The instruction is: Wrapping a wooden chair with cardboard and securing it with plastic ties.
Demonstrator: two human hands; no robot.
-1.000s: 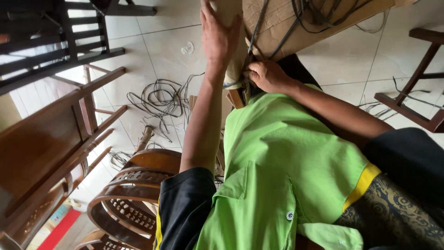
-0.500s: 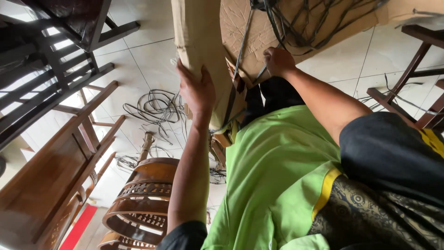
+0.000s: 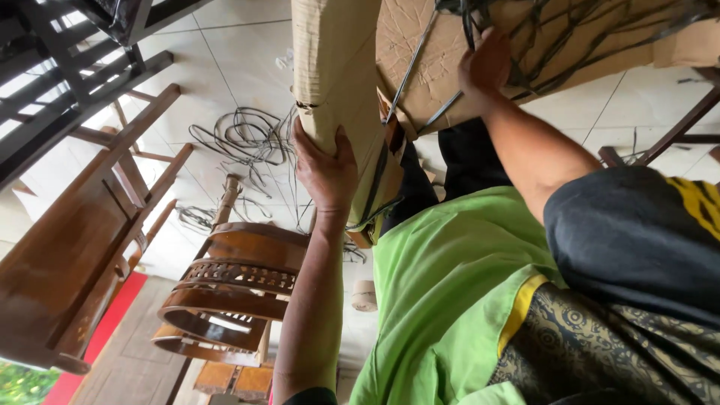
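A long piece wrapped in brown cardboard (image 3: 337,82) rises in front of my green shirt. My left hand (image 3: 326,169) is clamped round its lower part, thumb on the right side. A wider cardboard-wrapped panel (image 3: 427,67) joins it on the right, and black cords (image 3: 570,45) and a thin black strap (image 3: 420,52) cross this panel. My right hand (image 3: 487,64) reaches up onto the panel with its fingers curled into the black cords. The bottom end of the wrapped piece rests close against my body.
Dark wooden chairs (image 3: 82,225) stand at the left on a white tiled floor (image 3: 232,60). A round carved wooden stand (image 3: 232,292) lies below my left arm. Loose black cords (image 3: 240,142) lie on the tiles, with a tape roll (image 3: 364,295). Another chair frame (image 3: 675,135) is at the right.
My left hand has slid down from the top of the wrapped piece and now grips its lower part. My right hand has moved up from near my chest into the cords on the panel.
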